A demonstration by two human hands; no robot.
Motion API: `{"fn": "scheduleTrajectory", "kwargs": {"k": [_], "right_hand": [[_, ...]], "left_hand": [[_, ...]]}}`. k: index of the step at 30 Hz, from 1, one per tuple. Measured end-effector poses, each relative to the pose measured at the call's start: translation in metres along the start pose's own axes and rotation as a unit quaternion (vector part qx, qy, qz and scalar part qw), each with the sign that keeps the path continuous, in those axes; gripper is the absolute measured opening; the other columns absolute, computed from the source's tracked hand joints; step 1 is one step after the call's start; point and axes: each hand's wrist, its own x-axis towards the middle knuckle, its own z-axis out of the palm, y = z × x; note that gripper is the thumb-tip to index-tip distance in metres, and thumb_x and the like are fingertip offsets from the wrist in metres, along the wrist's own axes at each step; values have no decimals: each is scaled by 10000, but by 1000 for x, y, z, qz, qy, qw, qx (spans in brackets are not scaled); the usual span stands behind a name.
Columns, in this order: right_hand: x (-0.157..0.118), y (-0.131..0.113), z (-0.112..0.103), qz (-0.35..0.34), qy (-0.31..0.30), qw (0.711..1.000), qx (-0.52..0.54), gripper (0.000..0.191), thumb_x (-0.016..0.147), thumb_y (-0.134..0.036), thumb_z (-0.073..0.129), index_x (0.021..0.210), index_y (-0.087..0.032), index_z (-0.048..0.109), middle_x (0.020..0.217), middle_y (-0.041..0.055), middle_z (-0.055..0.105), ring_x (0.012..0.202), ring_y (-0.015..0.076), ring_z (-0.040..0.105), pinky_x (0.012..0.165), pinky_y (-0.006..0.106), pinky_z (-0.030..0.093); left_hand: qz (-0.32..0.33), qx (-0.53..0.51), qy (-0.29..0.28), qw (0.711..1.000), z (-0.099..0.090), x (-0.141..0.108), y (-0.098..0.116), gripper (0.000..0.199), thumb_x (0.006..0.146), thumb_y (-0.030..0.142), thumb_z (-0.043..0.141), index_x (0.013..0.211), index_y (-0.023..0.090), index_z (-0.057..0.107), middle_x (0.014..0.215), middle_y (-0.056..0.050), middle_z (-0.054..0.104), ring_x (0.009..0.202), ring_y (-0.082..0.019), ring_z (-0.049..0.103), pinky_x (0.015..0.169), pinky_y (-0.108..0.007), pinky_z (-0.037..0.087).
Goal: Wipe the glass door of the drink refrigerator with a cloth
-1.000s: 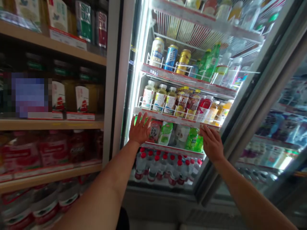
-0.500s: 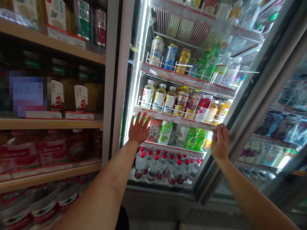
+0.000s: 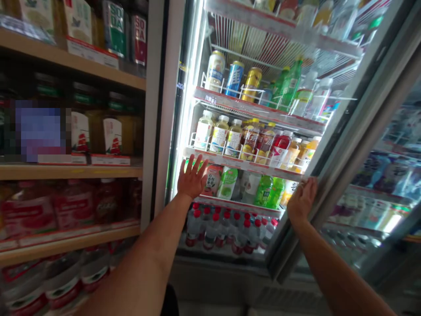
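Observation:
A lit drinks fridge stands in front of me, with bottles and cans on its wire shelves. My left hand (image 3: 191, 177) is open, fingers spread, at the left end of the shelf edge (image 3: 243, 165). Beside its fingertips is a pink-labelled bottle (image 3: 212, 180), and a green-and-white bottle (image 3: 227, 183) stands to the right of that. My right hand (image 3: 303, 199) is at the grey metal door frame (image 3: 353, 142) on the fridge's right side, fingers stretched out along its edge and holding nothing.
Above the left hand sits a row of juice bottles (image 3: 219, 134); red-capped bottles (image 3: 230, 226) fill the bottom. To the left are wooden shelves (image 3: 69, 170) with large bottles and soda cans (image 3: 115, 28). Another glass-fronted fridge section (image 3: 378, 175) lies to the right.
My right hand's fingers, bent at the door edge before, are straighter now and slightly further right. My left hand keeps its spread pose. The view shifts a little.

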Motion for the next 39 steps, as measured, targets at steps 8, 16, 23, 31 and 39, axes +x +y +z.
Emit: {"fn": "scheduleTrajectory", "kwargs": {"k": [8, 16, 23, 31, 39], "right_hand": [[-80, 30, 16, 15, 78, 996, 31, 626, 1070, -347, 345, 1671, -242, 207, 1722, 113, 218, 1591, 348, 197, 1300, 601, 195], [-12, -52, 40, -91, 37, 995, 24, 626, 1060, -315, 413, 1657, -200, 266, 1703, 167, 252, 1576, 405, 213, 1230, 720, 209], [-65, -81, 6, -423, -205, 882, -26, 773, 979, -34, 445, 1668, -279, 196, 1541, 89, 559, 1496, 242, 435, 1298, 506, 170], [-25, -99, 19, -422, -142, 895, -17, 618, 1000, -159, 530, 1600, -227, 402, 1567, 97, 526, 1478, 273, 461, 1290, 493, 172], [-77, -158, 42, -408, -182, 894, 25, 622, 1021, -238, 539, 1615, -185, 363, 1610, 118, 462, 1537, 275, 357, 1301, 500, 95]], "left_hand": [[0, 4, 1, 1000, -2, 0, 1, 657, 1027, 284, 488, 1649, 238, 282, 1686, -83, 289, 1599, -263, 20, 1312, -546, 71], [-19, -12, -20, 1000, 1, -1, 0, 617, 1026, 298, 483, 1626, 249, 348, 1679, -66, 315, 1601, -269, 55, 1313, -553, 69], [-16, 4, -25, 1000, -1, -1, 4, 576, 1038, 307, 465, 1601, 204, 394, 1683, -85, 309, 1602, -264, -3, 1313, -554, 62], [-39, 24, -84, 995, -5, -2, 6, 570, 1034, 317, 463, 1591, 205, 416, 1693, -73, 286, 1598, -268, -35, 1317, -574, 36], [-47, 21, -102, 993, -8, -2, 8, 554, 1055, 350, 413, 1586, 192, 423, 1689, -84, 291, 1599, -267, -27, 1314, -592, 33]]}}
